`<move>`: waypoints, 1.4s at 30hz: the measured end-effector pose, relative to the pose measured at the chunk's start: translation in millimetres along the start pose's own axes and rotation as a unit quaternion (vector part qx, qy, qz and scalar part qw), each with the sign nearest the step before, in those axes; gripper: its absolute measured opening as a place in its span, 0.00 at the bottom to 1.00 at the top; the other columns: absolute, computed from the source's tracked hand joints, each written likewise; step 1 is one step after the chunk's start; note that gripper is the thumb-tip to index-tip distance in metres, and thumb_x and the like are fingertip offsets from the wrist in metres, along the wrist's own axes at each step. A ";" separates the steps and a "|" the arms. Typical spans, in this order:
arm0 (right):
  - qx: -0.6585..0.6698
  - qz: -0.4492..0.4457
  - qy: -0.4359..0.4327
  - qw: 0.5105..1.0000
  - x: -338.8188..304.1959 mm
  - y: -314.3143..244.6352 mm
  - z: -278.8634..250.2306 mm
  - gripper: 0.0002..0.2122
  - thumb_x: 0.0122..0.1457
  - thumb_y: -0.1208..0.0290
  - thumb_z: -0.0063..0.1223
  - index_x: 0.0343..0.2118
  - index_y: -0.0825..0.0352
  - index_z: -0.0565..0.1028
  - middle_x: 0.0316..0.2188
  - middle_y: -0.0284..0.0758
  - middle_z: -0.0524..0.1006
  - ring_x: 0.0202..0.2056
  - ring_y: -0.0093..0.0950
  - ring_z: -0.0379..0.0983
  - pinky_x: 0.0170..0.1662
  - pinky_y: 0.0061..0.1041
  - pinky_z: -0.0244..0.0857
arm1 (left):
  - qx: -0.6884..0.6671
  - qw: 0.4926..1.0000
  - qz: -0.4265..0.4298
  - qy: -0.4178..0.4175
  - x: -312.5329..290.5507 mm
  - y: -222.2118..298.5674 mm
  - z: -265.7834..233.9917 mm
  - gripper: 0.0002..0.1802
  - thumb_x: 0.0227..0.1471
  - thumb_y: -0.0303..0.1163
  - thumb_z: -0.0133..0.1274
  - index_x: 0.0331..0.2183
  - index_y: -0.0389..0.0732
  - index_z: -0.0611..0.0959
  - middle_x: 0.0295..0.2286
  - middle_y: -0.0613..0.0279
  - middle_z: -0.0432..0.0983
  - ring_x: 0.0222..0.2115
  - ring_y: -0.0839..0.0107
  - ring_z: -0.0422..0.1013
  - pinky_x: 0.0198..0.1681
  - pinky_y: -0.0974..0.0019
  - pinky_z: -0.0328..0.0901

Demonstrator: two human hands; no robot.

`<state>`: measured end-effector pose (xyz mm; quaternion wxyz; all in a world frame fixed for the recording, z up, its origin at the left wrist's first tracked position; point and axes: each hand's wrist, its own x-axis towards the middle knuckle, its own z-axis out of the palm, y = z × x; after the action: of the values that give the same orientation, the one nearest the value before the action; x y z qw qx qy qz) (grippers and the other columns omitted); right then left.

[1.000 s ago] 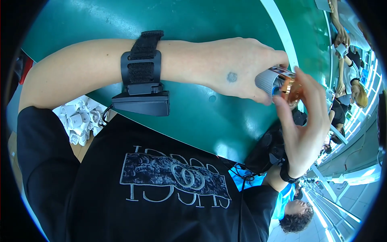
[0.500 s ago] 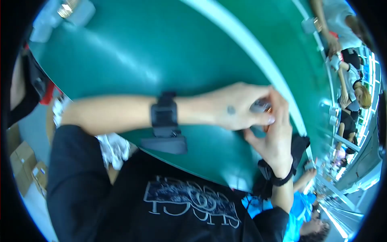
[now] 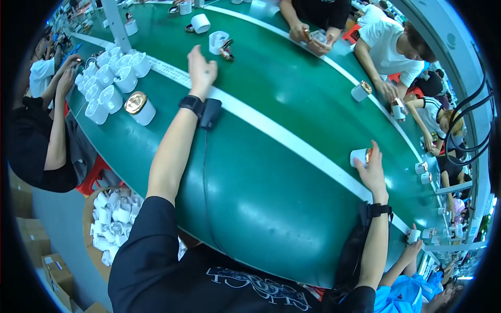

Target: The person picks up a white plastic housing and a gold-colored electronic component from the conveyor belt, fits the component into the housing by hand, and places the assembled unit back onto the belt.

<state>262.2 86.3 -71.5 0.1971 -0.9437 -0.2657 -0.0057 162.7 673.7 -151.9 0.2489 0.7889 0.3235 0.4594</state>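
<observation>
My left hand (image 3: pixel 202 73) is stretched out over the white belt line with fingers extended, holding nothing. Just beyond its fingertips a white cup-shaped housing (image 3: pixel 216 43) lies beside a dark and copper-coloured insert (image 3: pixel 226 50). On the right, my right hand (image 3: pixel 373 172) has its thumb and fingers around a smaller-looking white housing with a copper-coloured top (image 3: pixel 358 157) on the green belt. Its fingers partly cover that top. Both wrists wear black straps with a device, and a thin cable runs from the left one.
Many white housings (image 3: pixel 125 79) are grouped at left, near one with a copper lid (image 3: pixel 140 108). A metal post (image 3: pixel 115 26) rises behind them. A bin of white parts (image 3: pixel 90 229) stands below the table edge. Co-workers (image 3: pixel 389 44) handle similar pieces across the belt and on both sides.
My hands were together over the table, working on a small shiny piece. They have since parted: the left reached far forward, the right moved out to a housing on the belt. The view tilted up.
</observation>
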 end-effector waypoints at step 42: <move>0.332 0.036 -0.318 0.887 -50.8 -165.1 -32.0 0.17 0.62 0.60 0.59 0.41 0.69 0.70 0.29 0.29 0.72 0.23 0.17 0.66 0.26 0.19 0.61 | -0.316 0.733 0.037 -0.601 -220.3 210.3 -110.8 0.30 0.56 0.37 0.62 0.58 0.42 0.72 0.36 0.52 0.81 0.22 0.68 0.78 0.28 0.64 0.72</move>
<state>138.4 178.0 13.1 0.4036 -0.7835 -0.2660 0.3905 42.6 381.3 -80.7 0.6092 0.7879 -0.0868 -0.0257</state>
